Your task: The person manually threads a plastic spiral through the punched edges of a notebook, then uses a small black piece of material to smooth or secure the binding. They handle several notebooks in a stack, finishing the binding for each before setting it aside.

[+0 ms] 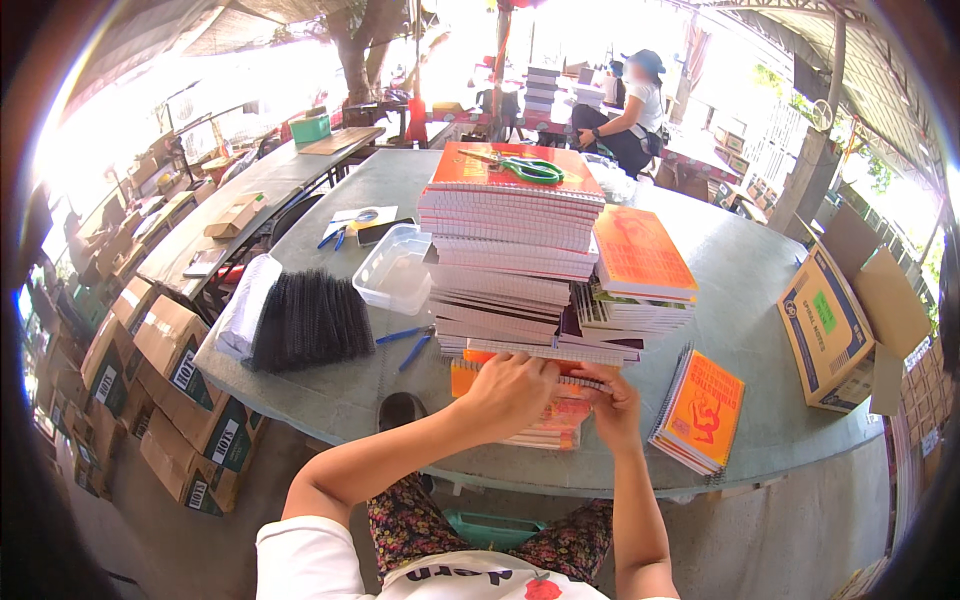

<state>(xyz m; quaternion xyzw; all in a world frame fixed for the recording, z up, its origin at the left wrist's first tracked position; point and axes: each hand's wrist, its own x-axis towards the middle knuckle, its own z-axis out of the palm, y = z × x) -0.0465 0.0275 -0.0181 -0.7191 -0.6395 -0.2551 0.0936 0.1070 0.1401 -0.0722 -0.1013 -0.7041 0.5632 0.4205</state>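
My left hand [508, 392] and my right hand [612, 400] both grip an orange spiral notebook [545, 415] lying at the near edge of the round grey table [750, 290]. Directly behind my hands rises a tall stack of spiral notebooks [510, 270], topped by an orange cover with green-handled scissors [525, 167] on it. A shorter stack [635, 290] with an orange cover leans against its right side. A small pile of orange notebooks [700, 410] lies to the right of my right hand.
A bundle of black spiral binding coils [310, 320] and a clear plastic tub [397, 268] sit left of the stack, with blue pliers [408, 343] beside them. An open cardboard box [835, 325] stands at right. Several boxes [170, 390] pile on the floor left. A person [630, 110] sits beyond the table.
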